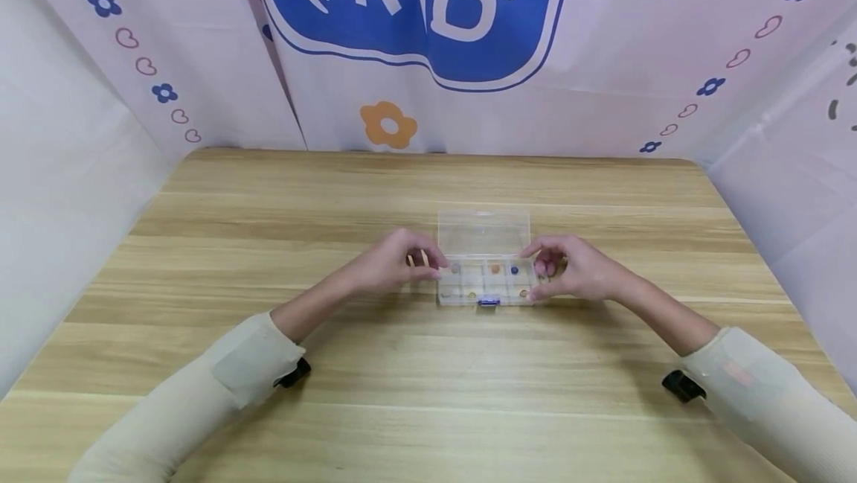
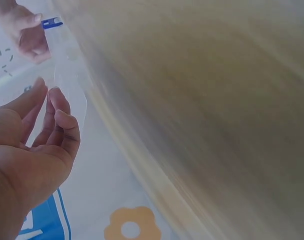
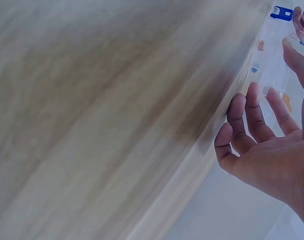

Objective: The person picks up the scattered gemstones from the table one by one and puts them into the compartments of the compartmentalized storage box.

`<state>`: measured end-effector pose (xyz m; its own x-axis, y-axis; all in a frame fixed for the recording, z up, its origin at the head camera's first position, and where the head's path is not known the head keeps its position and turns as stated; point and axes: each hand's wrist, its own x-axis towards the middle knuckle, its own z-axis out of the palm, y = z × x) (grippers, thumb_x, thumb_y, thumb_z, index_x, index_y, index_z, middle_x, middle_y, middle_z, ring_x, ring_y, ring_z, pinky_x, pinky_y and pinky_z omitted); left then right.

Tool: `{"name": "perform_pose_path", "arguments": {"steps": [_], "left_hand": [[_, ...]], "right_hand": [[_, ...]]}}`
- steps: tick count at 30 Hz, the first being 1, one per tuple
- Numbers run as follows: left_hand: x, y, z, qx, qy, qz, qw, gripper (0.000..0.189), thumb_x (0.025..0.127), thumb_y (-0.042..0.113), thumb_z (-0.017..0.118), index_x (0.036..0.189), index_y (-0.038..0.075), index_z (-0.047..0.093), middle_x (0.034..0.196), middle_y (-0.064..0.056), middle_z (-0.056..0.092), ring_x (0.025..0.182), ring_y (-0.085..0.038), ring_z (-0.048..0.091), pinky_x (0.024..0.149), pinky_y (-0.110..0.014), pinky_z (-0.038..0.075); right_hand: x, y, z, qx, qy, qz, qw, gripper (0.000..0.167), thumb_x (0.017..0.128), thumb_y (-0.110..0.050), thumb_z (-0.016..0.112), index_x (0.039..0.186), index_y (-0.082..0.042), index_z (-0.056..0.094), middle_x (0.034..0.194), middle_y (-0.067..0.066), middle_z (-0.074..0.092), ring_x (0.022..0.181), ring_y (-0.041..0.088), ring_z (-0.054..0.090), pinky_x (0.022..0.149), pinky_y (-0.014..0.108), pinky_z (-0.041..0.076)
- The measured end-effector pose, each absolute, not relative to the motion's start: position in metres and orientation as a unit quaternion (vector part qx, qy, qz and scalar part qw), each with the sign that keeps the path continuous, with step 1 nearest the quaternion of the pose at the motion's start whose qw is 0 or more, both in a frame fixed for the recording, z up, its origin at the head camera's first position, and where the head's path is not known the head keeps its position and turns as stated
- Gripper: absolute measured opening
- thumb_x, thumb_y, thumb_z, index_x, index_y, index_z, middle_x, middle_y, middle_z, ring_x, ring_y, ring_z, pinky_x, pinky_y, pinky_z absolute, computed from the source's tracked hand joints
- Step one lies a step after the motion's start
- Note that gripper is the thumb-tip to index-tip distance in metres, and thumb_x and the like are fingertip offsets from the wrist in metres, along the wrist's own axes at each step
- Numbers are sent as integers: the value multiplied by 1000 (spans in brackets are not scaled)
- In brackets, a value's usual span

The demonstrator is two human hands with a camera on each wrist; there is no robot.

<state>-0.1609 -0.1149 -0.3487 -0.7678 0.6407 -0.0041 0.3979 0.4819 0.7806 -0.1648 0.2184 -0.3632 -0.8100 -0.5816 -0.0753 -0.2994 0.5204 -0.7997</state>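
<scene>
A clear plastic compartment box (image 1: 472,280) lies on the table with its transparent lid (image 1: 483,232) raised at the back. A blue clasp (image 1: 489,302) is on its front edge. Small pieces sit in the compartments, among them an orange one (image 1: 495,269), a dark blue one (image 1: 515,270) and a yellow one (image 1: 472,295). My left hand (image 1: 402,261) holds the box's left end between thumb and index finger. At the other end my right hand (image 1: 576,269) grips it, index finger at the back corner and thumb at the front. The other fingers curl loosely.
The wooden table (image 1: 428,379) reaches to a white cloth backdrop (image 1: 576,114) with a blue printed sign and an orange flower (image 1: 388,125). White cloth hangs at both sides. A black strap part (image 1: 684,386) shows under the right sleeve, another (image 1: 293,373) under the left.
</scene>
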Motion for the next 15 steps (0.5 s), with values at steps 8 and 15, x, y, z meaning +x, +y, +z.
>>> {"name": "perform_pose_path", "arguments": {"steps": [8, 15], "left_hand": [[-160, -131, -348, 312, 847, 410, 130, 8, 93, 1, 75, 101, -2, 76, 91, -4, 73, 76, -14, 65, 72, -32, 58], [-158, -140, -347, 297, 849, 416, 134, 9, 93, 0, 75, 102, -2, 76, 91, -5, 72, 77, -20, 67, 74, -36, 59]], "right_hand": [[-165, 222, -369, -266, 858, -410, 161, 56, 77, -10, 93, 123, 3, 66, 90, 8, 62, 84, 23, 56, 75, 27, 49], [-164, 225, -375, -280, 855, -407, 159, 57, 78, -13, 92, 126, 0, 65, 90, 8, 62, 86, 24, 57, 77, 29, 50]]}}
